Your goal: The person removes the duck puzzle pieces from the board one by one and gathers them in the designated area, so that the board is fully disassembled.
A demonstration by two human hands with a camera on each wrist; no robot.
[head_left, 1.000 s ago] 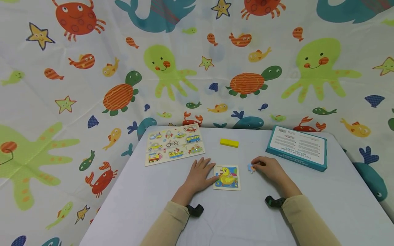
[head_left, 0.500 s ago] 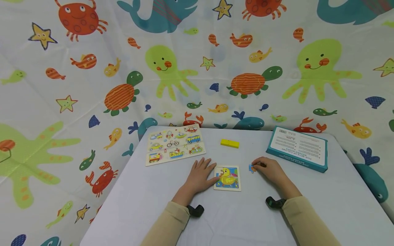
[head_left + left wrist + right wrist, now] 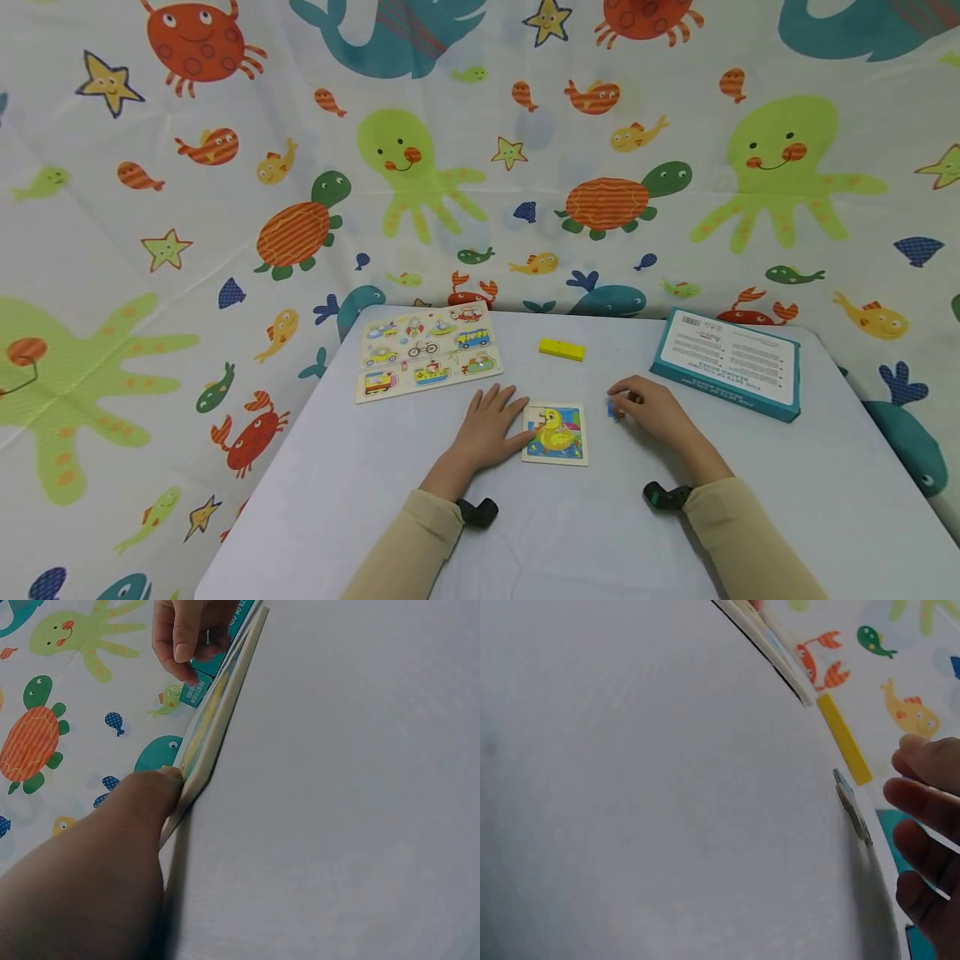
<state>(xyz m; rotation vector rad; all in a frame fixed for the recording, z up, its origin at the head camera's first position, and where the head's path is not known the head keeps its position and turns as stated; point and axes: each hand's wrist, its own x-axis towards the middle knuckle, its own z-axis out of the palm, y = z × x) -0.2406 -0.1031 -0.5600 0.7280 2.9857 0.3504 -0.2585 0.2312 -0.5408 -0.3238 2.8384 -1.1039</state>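
My left hand (image 3: 486, 429) lies with fingers spread at the left side of a small square duck puzzle (image 3: 567, 446), its thumb resting on the puzzle's left edge. The left wrist view shows that thumb (image 3: 154, 796) on the puzzle's rim. Over a small blue and orange jigsaw piece (image 3: 612, 409), right of the duck puzzle, hovers my right hand (image 3: 655, 410). In the right wrist view the piece (image 3: 853, 806) lies on the table, apart from the loosely curled fingers, and nothing shows between them. From the head the hand covers part of the piece.
A wooden vehicle puzzle board (image 3: 429, 352) lies at the back left. A yellow bar (image 3: 562, 349) sits at the back middle, and a teal and white box (image 3: 726, 363) at the back right. The white table (image 3: 585, 533) meets a sea-animal cloth behind it.
My right hand has let go of the jigsaw piece and lifted slightly, its fingertips shifting a little up and left. My left hand stays on the duck puzzle.
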